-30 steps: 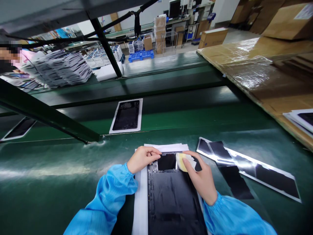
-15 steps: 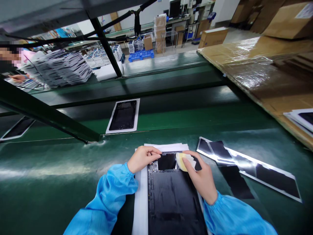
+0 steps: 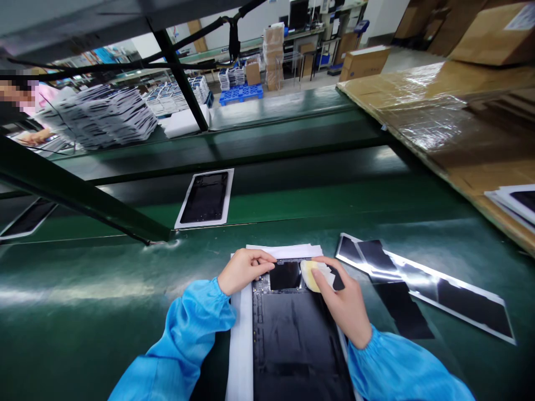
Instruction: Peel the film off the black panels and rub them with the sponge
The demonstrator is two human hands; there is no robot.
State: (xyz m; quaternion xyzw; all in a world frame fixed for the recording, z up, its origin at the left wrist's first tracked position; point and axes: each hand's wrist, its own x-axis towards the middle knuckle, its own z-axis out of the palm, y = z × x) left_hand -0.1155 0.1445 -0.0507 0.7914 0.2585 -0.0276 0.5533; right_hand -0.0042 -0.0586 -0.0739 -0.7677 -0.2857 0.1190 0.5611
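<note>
A black flat panel [image 3: 292, 340] lies on a white sheet [image 3: 240, 345] on the green bench in front of me. My left hand [image 3: 243, 270] rests curled on the panel's upper left corner, fingertips pressing its top edge. My right hand [image 3: 345, 303] holds a small pale yellow pad [image 3: 311, 274] flat against the panel's upper right part, beside a glossy black square patch [image 3: 286, 275].
A long white strip with black film pieces [image 3: 422, 287] lies to the right. Another black panel on white backing [image 3: 204, 197] sits on the conveyor belt beyond, a further one [image 3: 27, 218] at far left. Stacks of panels [image 3: 108, 114] and cardboard [image 3: 443, 117] stand behind. A green steel strut [image 3: 79, 197] crosses left.
The panel on the conveyor belt has slid to the left. My hands stay in place on the near panel.
</note>
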